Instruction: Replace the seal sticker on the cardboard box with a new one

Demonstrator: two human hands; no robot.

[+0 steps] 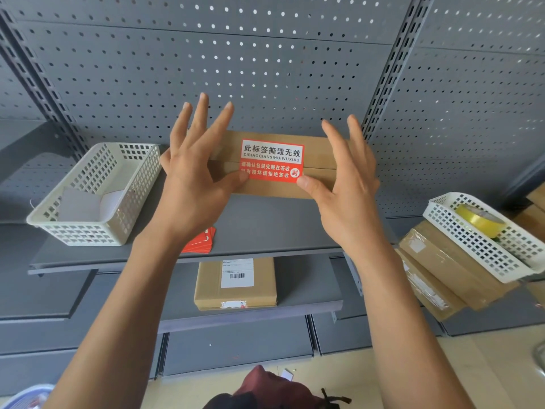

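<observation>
A brown cardboard box [318, 160] lies on the grey shelf, against the pegboard. A red and white seal sticker [271, 160] sits across the seam of its top flaps. My left hand [191, 178] has its fingers spread, and its thumb presses the sticker's lower left corner. My right hand [348, 184] is also spread, with its thumb on the sticker's lower right corner. Neither hand holds anything. A small stack of red stickers [202, 242] lies on the shelf's front edge, partly hidden by my left wrist.
A white basket [97, 193] with white paper stands at the left of the shelf [265, 228]. On the lower shelf lies another box [236, 284] with a barcode label. At the right, a white basket [483, 240] with a yellow tape roll [479, 219] rests on stacked boxes.
</observation>
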